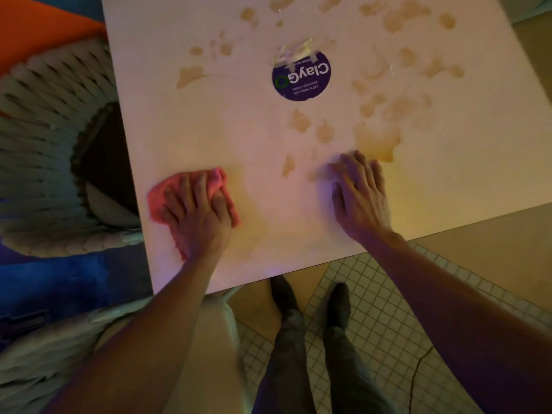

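A white square table (239, 121) carries several brownish spill patches (376, 141) across its far and right parts. My left hand (197, 216) presses flat on a crumpled pink cloth (216, 182) near the table's front left corner, fingers spread over it. My right hand (360, 192) lies flat on the tabletop with straight fingers, its fingertips just short of the largest brown patch. A round purple sticker (301, 77) sits in the middle of the table, with a strip of clear tape (294, 52) at its far edge.
A woven light-coloured chair (44, 144) stands left of the table, another one (59, 354) at the lower left. My legs and dark shoes (283, 294) stand on a tiled floor (388, 309) at the table's front edge. A blue rug (53, 282) lies at left.
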Motion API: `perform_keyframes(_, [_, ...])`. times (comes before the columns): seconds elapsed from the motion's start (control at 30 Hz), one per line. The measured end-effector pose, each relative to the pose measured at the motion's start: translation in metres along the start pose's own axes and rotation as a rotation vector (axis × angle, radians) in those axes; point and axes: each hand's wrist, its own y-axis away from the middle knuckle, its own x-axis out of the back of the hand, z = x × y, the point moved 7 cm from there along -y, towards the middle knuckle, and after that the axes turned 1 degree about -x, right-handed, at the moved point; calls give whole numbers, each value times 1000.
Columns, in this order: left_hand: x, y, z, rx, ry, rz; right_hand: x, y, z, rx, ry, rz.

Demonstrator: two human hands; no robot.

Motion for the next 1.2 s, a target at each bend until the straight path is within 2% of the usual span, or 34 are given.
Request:
perform_keyframes(0.13, [-4, -42, 48, 64, 11, 37, -1, 1, 3, -17, 7, -5])
perform_keyframes(0.23, [-12, -71, 90, 37, 13, 45, -1, -1, 5, -18, 1, -21])
perform_keyframes(0.37, [-20, -95, 158, -80, 24, 72, -2, 0, 6, -11, -5, -23])
perform_keyframes(0.5, [-26, -79, 204, -287, 8, 115, -1, -1, 5, -6, -15, -7])
perform_keyframes(0.6, [-30, -45, 209, -452, -19, 82, 3, -1, 4, -6, -36, 22])
perform_keyframes(0.7, [-30, -2, 200, -533, -33, 41, 8, 0, 6, -13, -83, 48])
perform_keyframes(0.87, [-22, 46, 135, -632, -62, 17, 14, 1, 7, -41, -120, 85])
perform_keyframes(1.0, [-12, 43, 73, -544, -96, -9, 13, 0, 7, -54, -107, 34])
perform_keyframes(1.1, [-7, 16, 55, -379, -80, -3, 10, -1, 7, -61, -88, 2])
perform_keyframes(1.2, [-7, -19, 69, -156, -44, 22, 8, -2, 7, -67, -97, 1])
